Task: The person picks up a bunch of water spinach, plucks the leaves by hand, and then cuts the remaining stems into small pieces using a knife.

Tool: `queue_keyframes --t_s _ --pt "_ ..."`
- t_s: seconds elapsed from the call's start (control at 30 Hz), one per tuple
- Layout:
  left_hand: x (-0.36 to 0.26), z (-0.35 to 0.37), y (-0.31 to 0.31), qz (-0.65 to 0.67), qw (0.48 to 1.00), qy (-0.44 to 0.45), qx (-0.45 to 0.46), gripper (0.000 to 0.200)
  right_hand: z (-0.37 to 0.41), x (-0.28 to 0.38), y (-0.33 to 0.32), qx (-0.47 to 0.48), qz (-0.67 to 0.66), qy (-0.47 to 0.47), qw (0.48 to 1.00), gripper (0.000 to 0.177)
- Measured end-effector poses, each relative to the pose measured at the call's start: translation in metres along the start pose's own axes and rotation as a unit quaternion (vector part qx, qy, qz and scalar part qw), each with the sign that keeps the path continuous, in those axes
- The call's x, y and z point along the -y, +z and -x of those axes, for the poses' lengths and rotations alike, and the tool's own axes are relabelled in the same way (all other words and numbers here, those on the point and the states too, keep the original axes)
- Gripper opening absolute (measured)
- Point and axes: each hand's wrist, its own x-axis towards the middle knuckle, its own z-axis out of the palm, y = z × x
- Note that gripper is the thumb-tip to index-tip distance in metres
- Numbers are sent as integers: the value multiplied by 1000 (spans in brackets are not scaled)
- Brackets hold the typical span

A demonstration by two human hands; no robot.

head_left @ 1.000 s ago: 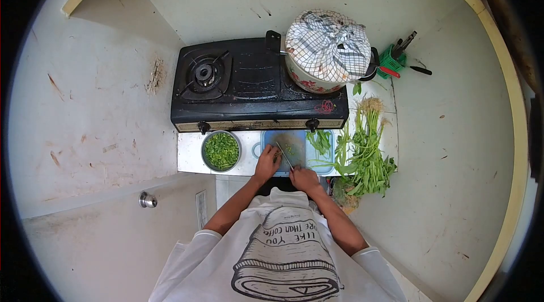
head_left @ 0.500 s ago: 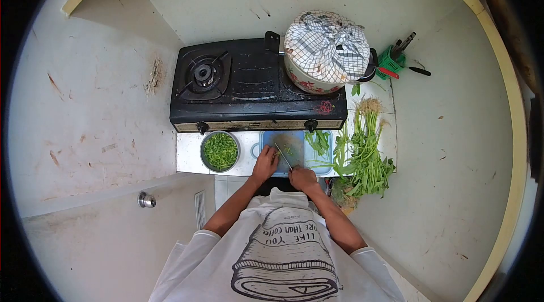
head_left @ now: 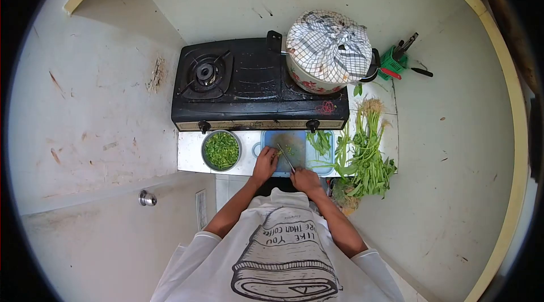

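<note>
My right hand (head_left: 306, 179) is wrapped round the handle of a knife (head_left: 287, 158), whose blade slants up and left over a blue cutting board (head_left: 267, 138). Beside the blade, my left hand (head_left: 265, 164) has its fingers closed on green stems (head_left: 279, 153), mostly hidden by the fingers. Small chopped bits (head_left: 289, 148) lie on the board just past the blade. On the board's right part rests a bunch of cut leaves (head_left: 321, 142). Left of the board stands a round bowl (head_left: 204, 161) filled with chopped greens (head_left: 221, 149).
A black two-burner stove (head_left: 255, 110) stands behind the board, bearing a cloth-covered pot (head_left: 317, 83). Uncut leafy greens (head_left: 365, 157) with roots lie on the right of the counter. A green basket (head_left: 391, 59) of utensils sits at the back right. Walls close in both sides.
The view has shifted very slightly. Both hands stay in nearly the same place over the board, and the knife blade has moved only a little beside the left fingers.
</note>
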Motion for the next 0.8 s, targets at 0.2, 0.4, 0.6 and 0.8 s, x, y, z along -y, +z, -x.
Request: queue_keyframes --t_s 0.2,0.4,0.6,0.8 --pt "-3 0 -1 0 1000 6 -10 16 4 -5 -1 4 5 -7 1000 48" --pt "-2 0 0 -3 1000 -2 2 16 -6 -9 9 -6 -4 -25 1000 48" --pt "-4 1 -2 3 1000 -4 -3 18 -8 1 7 -18 -22 11 1000 47" --pt "9 0 3 -29 999 36 -16 16 -4 -8 11 -18 -14 12 1000 47"
